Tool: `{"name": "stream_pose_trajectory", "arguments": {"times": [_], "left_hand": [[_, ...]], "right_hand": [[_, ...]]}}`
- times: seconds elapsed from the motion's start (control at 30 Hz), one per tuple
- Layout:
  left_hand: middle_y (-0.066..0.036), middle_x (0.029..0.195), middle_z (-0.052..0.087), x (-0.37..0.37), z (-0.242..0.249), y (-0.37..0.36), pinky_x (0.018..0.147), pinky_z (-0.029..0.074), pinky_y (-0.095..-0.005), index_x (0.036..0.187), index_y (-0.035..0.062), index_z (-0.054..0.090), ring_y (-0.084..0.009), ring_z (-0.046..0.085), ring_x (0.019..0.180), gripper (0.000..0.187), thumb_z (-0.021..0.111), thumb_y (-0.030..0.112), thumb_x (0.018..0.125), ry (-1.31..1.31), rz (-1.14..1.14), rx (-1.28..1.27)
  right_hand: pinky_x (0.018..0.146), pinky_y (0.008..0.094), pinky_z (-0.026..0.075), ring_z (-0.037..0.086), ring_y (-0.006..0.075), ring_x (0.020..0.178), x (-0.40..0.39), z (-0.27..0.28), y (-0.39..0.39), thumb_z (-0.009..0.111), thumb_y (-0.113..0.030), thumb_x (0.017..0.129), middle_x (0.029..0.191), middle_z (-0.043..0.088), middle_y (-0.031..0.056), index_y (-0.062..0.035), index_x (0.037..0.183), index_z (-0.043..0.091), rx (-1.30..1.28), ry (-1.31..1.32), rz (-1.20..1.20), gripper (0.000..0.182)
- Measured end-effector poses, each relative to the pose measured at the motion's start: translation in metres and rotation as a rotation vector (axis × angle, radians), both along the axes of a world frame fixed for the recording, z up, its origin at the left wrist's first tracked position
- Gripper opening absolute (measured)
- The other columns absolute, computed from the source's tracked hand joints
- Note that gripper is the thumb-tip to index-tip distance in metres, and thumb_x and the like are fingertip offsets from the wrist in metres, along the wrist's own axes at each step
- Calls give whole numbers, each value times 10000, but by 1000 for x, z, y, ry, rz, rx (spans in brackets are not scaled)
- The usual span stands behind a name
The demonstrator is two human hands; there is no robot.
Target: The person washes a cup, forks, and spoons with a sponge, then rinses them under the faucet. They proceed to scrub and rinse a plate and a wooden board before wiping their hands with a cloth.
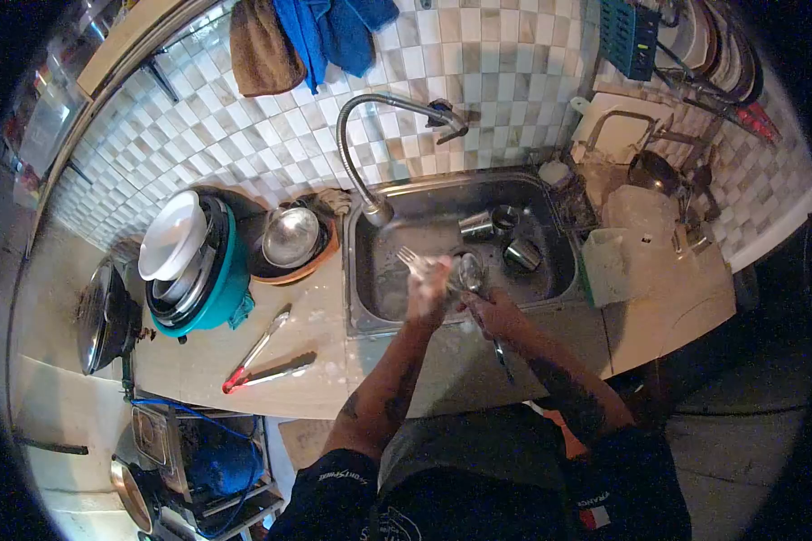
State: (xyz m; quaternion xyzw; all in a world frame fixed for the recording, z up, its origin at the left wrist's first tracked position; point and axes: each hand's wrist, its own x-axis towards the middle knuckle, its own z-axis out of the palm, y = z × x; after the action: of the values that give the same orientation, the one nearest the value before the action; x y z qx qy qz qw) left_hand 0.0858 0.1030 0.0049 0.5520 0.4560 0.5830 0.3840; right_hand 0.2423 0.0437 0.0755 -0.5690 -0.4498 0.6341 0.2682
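Note:
Over the sink [550,302], my left hand [428,296] is closed around a fork [409,258], its tines pointing up and left; motion blurs the fingers. Close beside it, my right hand [496,317] grips a metal spoon [469,270] with a rounded, shiny bowl. The spoon's bowl points toward the wall, near my left fingers, and a dark handle end sticks out below the right hand over the counter edge. Several metal cups [521,255] lie in the right part of the basin. A flexible faucet [378,212] hangs over the basin's left side.
Red-tipped tongs [260,350] lie on the counter [334,361] to the left. Behind them stand a teal basin [228,302] stacked with bowls and an orange basin [309,267] with metal bowls. A translucent container [607,268] stands right of the sink. Cloths [266,50] hang on the wall.

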Motion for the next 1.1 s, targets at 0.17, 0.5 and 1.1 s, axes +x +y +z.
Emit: {"name": "stream_pose_trajectory", "arguments": {"times": [0.17,0.5,1.1], "left_hand": [[51,608,399,-7,-6,9,503,287,-303,666,94,477,-85,348,553,334,569,264,939,-11,-31,-23],[32,694,534,36,-30,22,555,371,-259,742,90,566,-75,472,628,268,574,275,935,170,205,196],[-87,804,577,96,-67,-15,695,455,-423,872,27,581,-224,574,757,267,491,265,951,676,-129,471]], "right_hand": [[458,261,270,318,72,495,7,-6,-6,523,-351,953,600,396,-54,-89,861,631,3,24,24,298],[497,268,298,360,83,561,19,-10,-4,481,-355,964,639,415,-39,-93,892,635,-22,17,28,311],[641,367,448,580,230,718,55,-105,15,460,-276,947,697,537,121,-36,968,582,631,-459,-407,271]]}}
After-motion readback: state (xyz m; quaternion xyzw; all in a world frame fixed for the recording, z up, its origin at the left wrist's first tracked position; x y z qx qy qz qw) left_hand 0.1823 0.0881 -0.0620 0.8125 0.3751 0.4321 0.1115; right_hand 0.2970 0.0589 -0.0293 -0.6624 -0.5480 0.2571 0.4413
